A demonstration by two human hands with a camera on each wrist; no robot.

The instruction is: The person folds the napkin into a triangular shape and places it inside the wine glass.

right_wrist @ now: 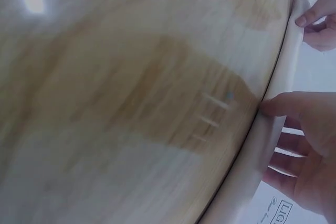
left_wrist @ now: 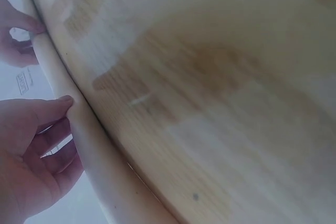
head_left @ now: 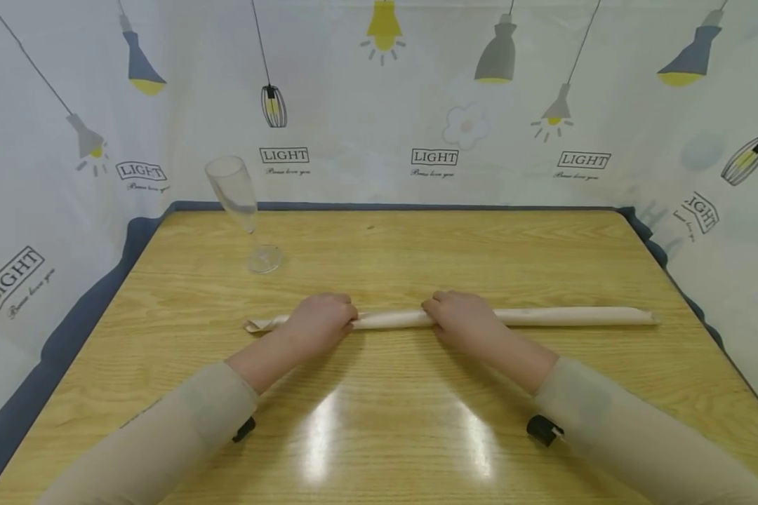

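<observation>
A long, thin cream rolled-up sheet [head_left: 575,316] lies crosswise on the wooden table, its left end loosely curled and slightly uneven. My left hand [head_left: 321,319] grips it left of the middle; in the left wrist view, the left hand's thumb [left_wrist: 58,106] presses the near side while the fingers lie over the far side. A short stretch to the right, my right hand [head_left: 466,319] holds the same roll. The right wrist view shows that hand [right_wrist: 310,145] with its thumb on the near side and fingers bent over the far side. What the sheet is made of, I cannot tell.
A clear champagne flute [head_left: 234,193] stands upright at the back left of the table [head_left: 385,435]. Cloth walls [head_left: 366,119] printed with lamps enclose the left, back and right sides. A dark blue border [head_left: 404,207] runs along the table's back edge.
</observation>
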